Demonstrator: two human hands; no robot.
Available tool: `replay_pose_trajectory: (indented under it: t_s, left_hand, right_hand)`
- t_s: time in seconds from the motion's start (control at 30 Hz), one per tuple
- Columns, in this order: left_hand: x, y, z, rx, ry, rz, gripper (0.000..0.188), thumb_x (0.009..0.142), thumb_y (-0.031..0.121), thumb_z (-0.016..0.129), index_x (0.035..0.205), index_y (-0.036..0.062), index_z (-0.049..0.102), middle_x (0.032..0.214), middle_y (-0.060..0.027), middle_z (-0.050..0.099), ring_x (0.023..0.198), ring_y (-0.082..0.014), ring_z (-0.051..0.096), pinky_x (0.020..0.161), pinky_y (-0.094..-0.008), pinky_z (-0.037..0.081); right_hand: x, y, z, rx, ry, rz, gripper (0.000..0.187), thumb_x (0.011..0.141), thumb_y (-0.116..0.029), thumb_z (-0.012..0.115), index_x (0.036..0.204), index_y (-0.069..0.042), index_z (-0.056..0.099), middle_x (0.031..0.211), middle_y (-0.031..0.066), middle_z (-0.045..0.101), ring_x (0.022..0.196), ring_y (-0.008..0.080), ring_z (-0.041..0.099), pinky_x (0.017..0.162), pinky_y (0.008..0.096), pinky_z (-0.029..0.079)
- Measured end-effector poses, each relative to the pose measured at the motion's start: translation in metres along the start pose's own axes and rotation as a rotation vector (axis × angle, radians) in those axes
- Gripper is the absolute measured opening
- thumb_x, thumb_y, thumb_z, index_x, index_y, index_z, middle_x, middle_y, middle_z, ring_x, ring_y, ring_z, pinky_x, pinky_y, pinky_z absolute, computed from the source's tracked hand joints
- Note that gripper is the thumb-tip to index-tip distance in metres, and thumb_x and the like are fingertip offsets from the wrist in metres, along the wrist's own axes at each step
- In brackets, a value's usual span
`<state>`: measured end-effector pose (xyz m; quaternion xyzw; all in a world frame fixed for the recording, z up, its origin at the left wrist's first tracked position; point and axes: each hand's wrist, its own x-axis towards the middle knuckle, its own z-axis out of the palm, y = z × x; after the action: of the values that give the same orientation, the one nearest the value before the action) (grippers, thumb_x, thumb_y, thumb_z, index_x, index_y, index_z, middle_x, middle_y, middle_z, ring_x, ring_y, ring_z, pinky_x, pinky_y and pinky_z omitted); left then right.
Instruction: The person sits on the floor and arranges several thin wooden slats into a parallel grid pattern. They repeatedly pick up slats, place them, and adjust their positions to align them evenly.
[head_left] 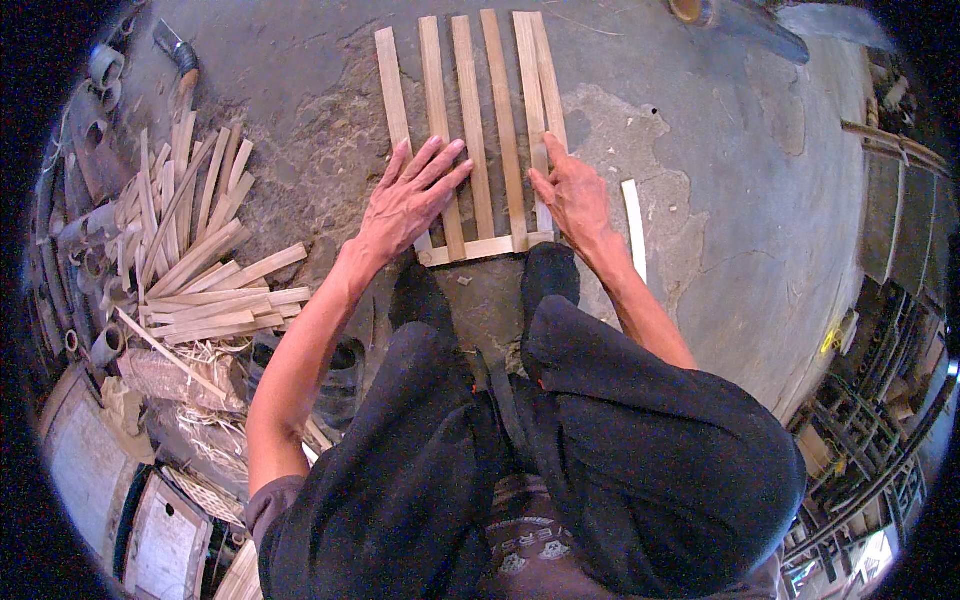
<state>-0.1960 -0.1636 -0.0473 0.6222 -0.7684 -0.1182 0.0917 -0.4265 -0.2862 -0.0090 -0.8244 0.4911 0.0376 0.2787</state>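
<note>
Several pale bamboo strips (pixel 466 110) lie side by side on the floor, fanning slightly apart toward the far end. Their near ends meet a short crosswise strip (pixel 480 250) between my two dark-covered feet. Palm down, my left hand (pixel 415 190) rests with fingers spread across the left-hand strips. At the right side, my right hand (pixel 575 190) holds a bamboo strip (pixel 527 80) between thumb and fingers, its index finger stretched forward. Another strip (pixel 550 85) lies close against that one at the far end and disappears under the right hand.
Left of me lies a loose heap of cut strips (pixel 200 250). A hatchet-like tool (pixel 178 50) is beyond it. Bamboo tubes (pixel 100 150) line the left edge. A single pale strip (pixel 635 230) lies right of my right forearm. A thick bamboo pole (pixel 745 28) is at the far right.
</note>
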Motion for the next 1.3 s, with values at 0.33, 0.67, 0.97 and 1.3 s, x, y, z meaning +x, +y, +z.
replay_pose_trajectory:
  t_s: [0.33,0.67,0.97,1.3]
  left_hand:
    - [0.001,0.0,-0.001,0.007,-0.018,0.0,0.051,0.095,0.021,0.049,0.145,0.0251,0.04,0.155,0.003,0.032,0.145,-0.0195,0.024,0.121,-0.0457,0.01]
    - [0.001,0.0,0.0,0.012,-0.027,0.0,0.05,0.097,0.022,0.048,0.146,0.0269,0.039,0.156,0.0042,0.03,0.145,-0.0182,0.024,0.121,-0.0444,0.01]
    - [-0.001,0.0,-0.001,-0.008,-0.035,0.001,0.052,0.095,0.021,0.049,0.146,0.0252,0.039,0.156,0.0031,0.03,0.146,-0.0192,0.024,0.121,-0.046,0.012]
    - [-0.003,-0.002,0.004,-0.004,-0.014,0.009,0.052,0.095,0.022,0.05,0.146,0.0248,0.039,0.157,0.0027,0.029,0.146,-0.0197,0.022,0.121,-0.0459,0.01]
  right_hand:
    - [-0.002,0.007,-0.014,0.044,0.172,-0.019,0.051,0.091,-0.028,0.061,0.134,-0.004,0.049,0.094,0.0204,0.061,0.087,0.039,0.062,0.073,0.0474,0.051]
    - [0.001,0.037,-0.008,-0.009,0.18,0.022,0.052,0.09,-0.023,0.062,0.135,-0.004,0.047,0.103,0.0193,0.059,0.092,0.039,0.061,0.077,0.0476,0.052]
    - [-0.013,0.035,-0.017,0.117,0.219,-0.172,0.031,0.089,-0.015,0.062,0.118,-0.005,0.057,0.095,0.0157,0.06,0.087,0.0328,0.061,0.075,0.0414,0.05]
    - [-0.043,0.001,0.019,0.271,-0.18,-0.294,0.017,0.087,-0.014,0.062,0.099,-0.003,0.056,0.091,0.0185,0.057,0.088,0.0398,0.058,0.076,0.0462,0.048]
